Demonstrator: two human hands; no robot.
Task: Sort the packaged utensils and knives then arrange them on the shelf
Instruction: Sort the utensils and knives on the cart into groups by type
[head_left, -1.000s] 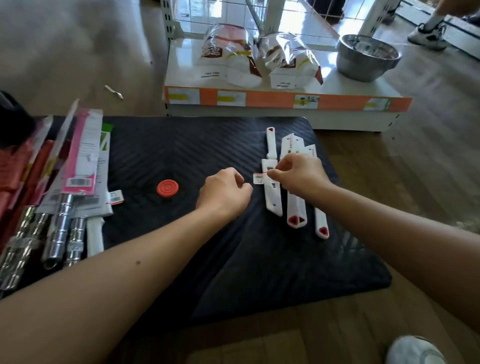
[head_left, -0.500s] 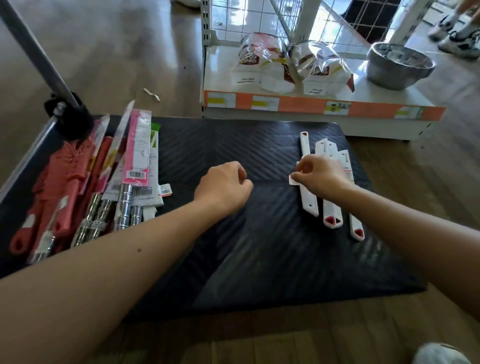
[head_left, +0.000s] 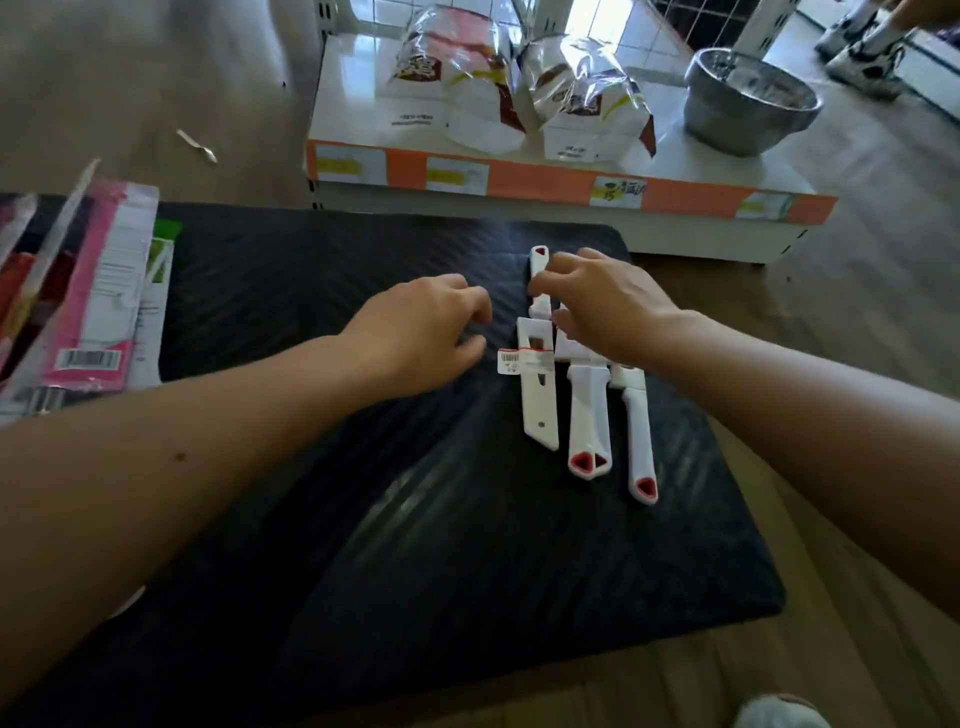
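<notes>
Head view. Centre right, on black mat (head_left: 311, 519): white knives (head_left: 589, 410) side by side. Over their upper ends, right hand (head_left: 608, 306), fingers (head_left: 558, 267) spread, gripping nothing. Just left, left hand (head_left: 421, 338), fingers loosely curled, empty. Left edge: packaged utensils (head_left: 104, 291). Top: shelf (head_left: 545, 187).

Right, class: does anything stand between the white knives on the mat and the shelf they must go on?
Nothing visible lies between the white knives and the shelf: only bare mat. On the shelf itself, two bagged packs and a metal bowl take room.
</notes>
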